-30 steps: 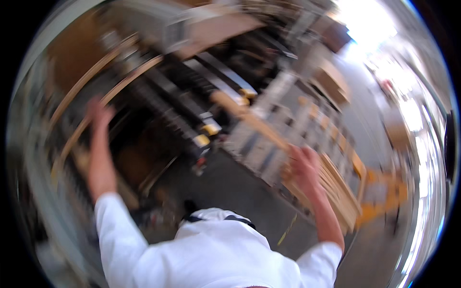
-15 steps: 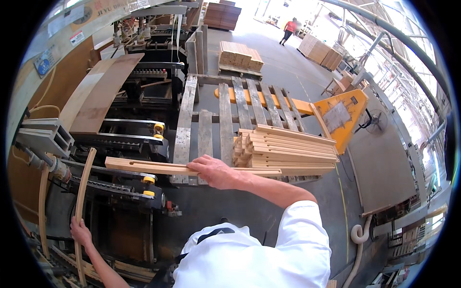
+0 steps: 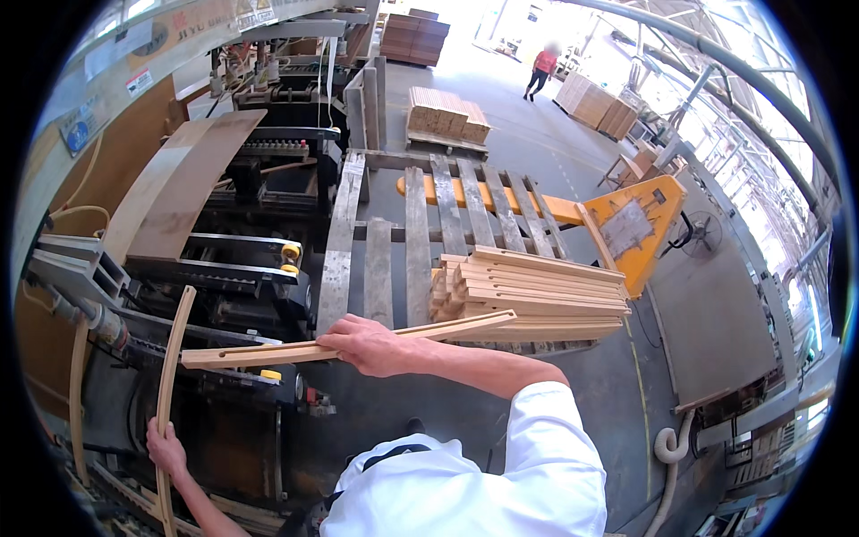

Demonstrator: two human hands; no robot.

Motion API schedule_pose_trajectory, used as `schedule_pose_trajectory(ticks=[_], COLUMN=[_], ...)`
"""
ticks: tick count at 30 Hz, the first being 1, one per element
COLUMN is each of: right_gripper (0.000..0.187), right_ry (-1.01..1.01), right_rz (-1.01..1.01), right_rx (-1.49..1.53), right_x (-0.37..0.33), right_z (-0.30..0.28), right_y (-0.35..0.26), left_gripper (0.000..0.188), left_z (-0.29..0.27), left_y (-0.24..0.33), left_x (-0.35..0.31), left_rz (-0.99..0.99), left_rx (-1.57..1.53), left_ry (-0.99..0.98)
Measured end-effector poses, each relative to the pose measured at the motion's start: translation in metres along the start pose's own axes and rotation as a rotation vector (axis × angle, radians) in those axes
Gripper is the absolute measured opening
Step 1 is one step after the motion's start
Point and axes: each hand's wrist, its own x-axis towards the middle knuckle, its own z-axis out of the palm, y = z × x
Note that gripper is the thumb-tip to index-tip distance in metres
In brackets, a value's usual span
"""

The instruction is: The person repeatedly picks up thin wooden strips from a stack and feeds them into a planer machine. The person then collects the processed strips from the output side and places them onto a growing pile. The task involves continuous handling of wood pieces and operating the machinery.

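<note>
My right hand (image 3: pixel 362 345) is closed around a long wooden rail (image 3: pixel 268 354) with a groove along its side. The rail lies nearly level in front of me, its left end close to a second wooden strip. That strip (image 3: pixel 173 358) stands lengthwise at the left, and my left hand (image 3: pixel 166 447) grips it around its lower half. Beyond the right hand, a stack of similar grooved rails (image 3: pixel 546 288) rests on a wooden pallet (image 3: pixel 378 268). The far end of the held rail overlaps the near side of this stack in the view.
A machine with black rails and yellow rollers (image 3: pixel 289 259) fills the left side, with brown boards (image 3: pixel 183 192) on it. A yellow pallet jack (image 3: pixel 631 228) sits under the pallet. Far off, a person in red (image 3: pixel 542 70) walks near stacked panels (image 3: pixel 447 116).
The rail in my right hand has moved left and nearer to me, its left end lower. The strip in my left hand has shifted right. The distant person has walked closer.
</note>
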Motion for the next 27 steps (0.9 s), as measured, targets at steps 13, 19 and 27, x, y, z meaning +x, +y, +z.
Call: schedule_pose_trajectory(ticks=[13,19,27], right_gripper=[0.039,0.039,0.045], right_ry=[0.016,-0.049,-0.161], right_rz=[-0.095,-0.230,-0.554], right_rx=[-0.030,0.039,-0.048], right_x=[0.019,0.058,0.178], right_z=[0.007,0.042,0.073], right_y=[-0.005,-0.036,-0.088], left_gripper=[0.040,0.025,0.031], left_z=[-0.002,-0.041,-0.036], left_y=[0.013,0.021,0.120], left_x=[-0.002,-0.058,-0.129], left_rz=[-0.053,-0.054,-0.010], left_rx=[-0.004,-0.495,-0.334], left_ry=[-0.011,-0.137,-0.285])
